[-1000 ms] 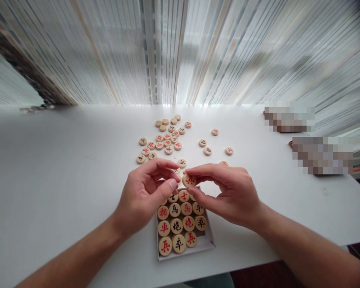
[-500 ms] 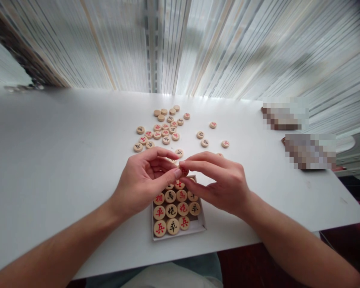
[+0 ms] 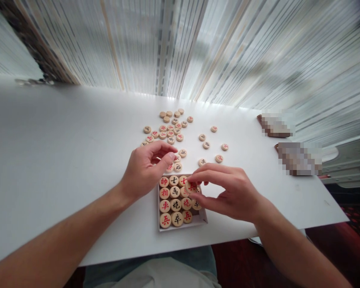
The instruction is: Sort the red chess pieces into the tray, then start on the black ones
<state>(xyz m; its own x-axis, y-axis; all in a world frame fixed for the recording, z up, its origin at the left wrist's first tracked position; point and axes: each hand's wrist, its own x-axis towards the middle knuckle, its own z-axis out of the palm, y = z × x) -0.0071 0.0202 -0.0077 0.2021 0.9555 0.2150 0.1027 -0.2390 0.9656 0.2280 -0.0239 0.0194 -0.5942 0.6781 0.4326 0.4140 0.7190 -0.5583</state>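
Between the thumb and fingers of my right hand point(image 3: 225, 188) is a round wooden Chinese chess piece point(image 3: 192, 187) with a red character. It is held tilted above the right part of a shallow open box point(image 3: 159, 212). Inside the box, pieces with red and black characters lie in rows, face up; a gap shows at the near right corner. My left hand point(image 3: 148, 166) hovers past the box's far left corner, thumb and curled fingers apart, and no piece shows in it. Close to its fingertips lie loose pieces, among them a black-marked piece point(image 3: 178, 167).
Many loose chess pieces point(image 3: 170, 134) are scattered on the white table point(image 3: 102, 160) beyond the box, some blank side up. Two blurred-out brown-edged items point(image 3: 274, 130) stand at the right. A striped curtain point(image 3: 138, 48) hangs along the back edge.
My hands have parted. The right hand has brought the red-marked piece down and towards me, over the box; the left has come away from it. The view has shifted slightly.
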